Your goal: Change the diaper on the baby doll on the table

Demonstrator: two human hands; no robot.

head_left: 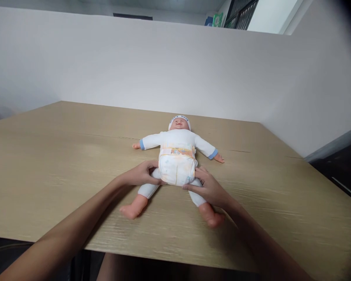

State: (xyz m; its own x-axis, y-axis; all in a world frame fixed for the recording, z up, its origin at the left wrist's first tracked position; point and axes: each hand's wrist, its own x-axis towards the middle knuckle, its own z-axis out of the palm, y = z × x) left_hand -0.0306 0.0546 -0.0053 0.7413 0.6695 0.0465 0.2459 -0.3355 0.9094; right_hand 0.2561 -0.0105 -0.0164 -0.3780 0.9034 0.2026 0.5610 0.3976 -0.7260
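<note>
A baby doll (pixel 179 136) in white clothing with blue cuffs lies on its back, head away from me, arms and legs spread. Round its hips is a white diaper (pixel 177 168) with an orange patterned waistband. My left hand (pixel 143 173) is closed at the diaper's left leg edge, its thumb low and its fingers round the top of the doll's leg. On the other side, my right hand (pixel 207 185) pinches the right leg edge, thumb under the diaper's lower corner. Some fingertips are hidden behind the diaper and legs.
The doll lies on a wide wooden table (pixel 61 168) with thin seams across it. A white partition wall (pixel 134 66) rises behind the table. At the right edge stands a dark, glossy object (pixel 339 164).
</note>
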